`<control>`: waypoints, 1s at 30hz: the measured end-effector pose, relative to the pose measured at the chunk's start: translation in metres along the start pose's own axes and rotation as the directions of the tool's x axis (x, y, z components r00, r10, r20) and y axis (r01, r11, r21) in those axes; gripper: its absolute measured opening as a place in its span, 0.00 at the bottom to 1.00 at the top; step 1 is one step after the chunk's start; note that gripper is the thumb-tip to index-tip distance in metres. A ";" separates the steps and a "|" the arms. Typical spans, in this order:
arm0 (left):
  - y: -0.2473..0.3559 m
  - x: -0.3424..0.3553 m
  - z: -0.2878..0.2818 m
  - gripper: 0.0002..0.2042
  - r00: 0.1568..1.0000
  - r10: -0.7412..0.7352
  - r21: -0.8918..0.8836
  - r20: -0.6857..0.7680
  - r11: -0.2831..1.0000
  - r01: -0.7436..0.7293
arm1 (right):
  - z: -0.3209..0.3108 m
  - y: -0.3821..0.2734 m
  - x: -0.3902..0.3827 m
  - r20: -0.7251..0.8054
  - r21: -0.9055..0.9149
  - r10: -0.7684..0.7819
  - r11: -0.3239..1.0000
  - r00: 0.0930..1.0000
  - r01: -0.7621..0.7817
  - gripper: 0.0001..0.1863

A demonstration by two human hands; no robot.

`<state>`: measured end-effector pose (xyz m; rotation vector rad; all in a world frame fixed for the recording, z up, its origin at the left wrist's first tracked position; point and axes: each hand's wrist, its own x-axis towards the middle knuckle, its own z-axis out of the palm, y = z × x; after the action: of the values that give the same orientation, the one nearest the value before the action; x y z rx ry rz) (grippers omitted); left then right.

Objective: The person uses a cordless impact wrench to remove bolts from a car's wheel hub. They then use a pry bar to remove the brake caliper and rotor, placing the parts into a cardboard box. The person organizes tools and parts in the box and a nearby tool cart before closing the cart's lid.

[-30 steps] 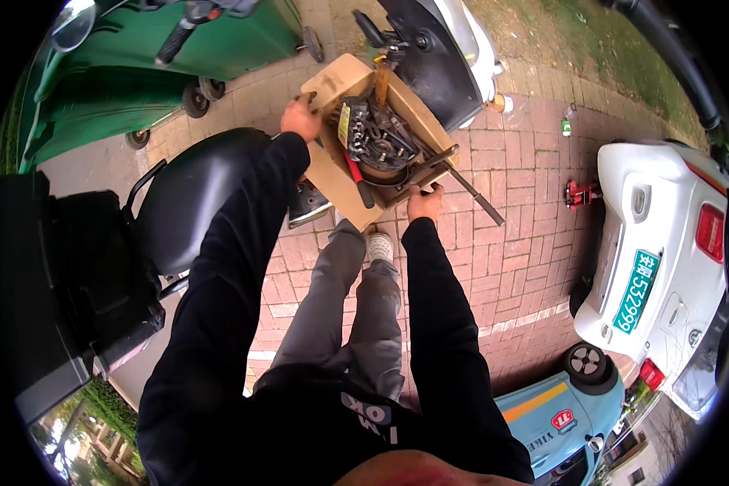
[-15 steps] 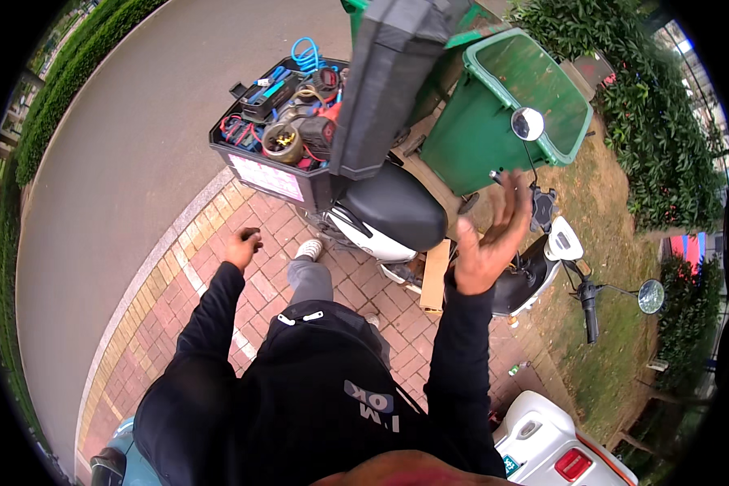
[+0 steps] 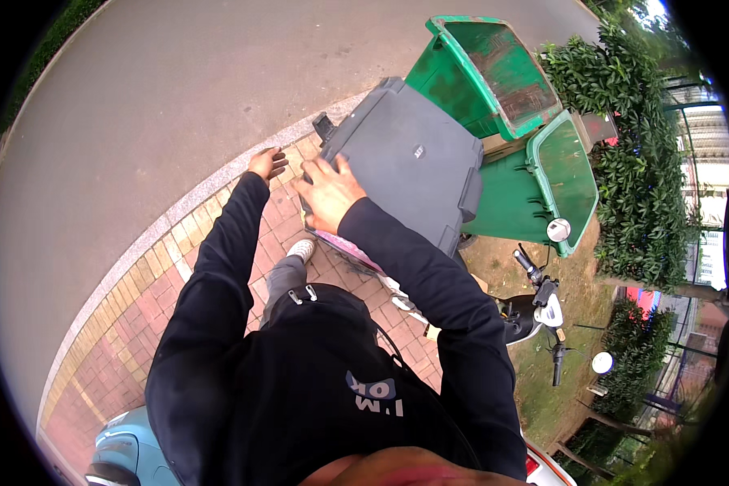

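A large dark grey lid (image 3: 417,166) lies down over the top box on the back of a scooter, hiding the tools inside. My right hand (image 3: 330,194) rests with fingers spread on the lid's near left edge. Beside that edge, my left hand (image 3: 267,163) is apart from the box, its fingers stretched out and holding nothing. A black latch (image 3: 324,128) sticks out at the lid's left corner. Below my right hand shows a strip of the box's pink label (image 3: 350,248). The scooter's seat is mostly covered by the lid and my right arm.
Two green wheeled bins (image 3: 454,89) stand beyond the lid on the right. The scooter's white front (image 3: 549,314), handlebar and mirrors (image 3: 558,230) reach right. A blue vehicle (image 3: 130,445) is at lower left. Brick paving (image 3: 150,300) borders the grey road (image 3: 138,121).
The raised lid has come down over the tool-filled box. My right hand has moved left from the air beside the scooter onto the lid. My view has shifted too.
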<state>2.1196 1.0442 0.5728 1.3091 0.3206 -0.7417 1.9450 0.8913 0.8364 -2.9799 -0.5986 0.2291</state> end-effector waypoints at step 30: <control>0.000 0.059 0.059 0.39 0.992 -0.015 0.125 0.122 0.992 -0.001 | 0.034 0.113 -0.060 -0.352 0.717 0.732 0.612 0.584 -0.335 0.41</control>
<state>2.1517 0.9698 0.5526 1.3734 0.1821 -0.8555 1.9267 0.7664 0.7967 -2.2759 0.4743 -0.4635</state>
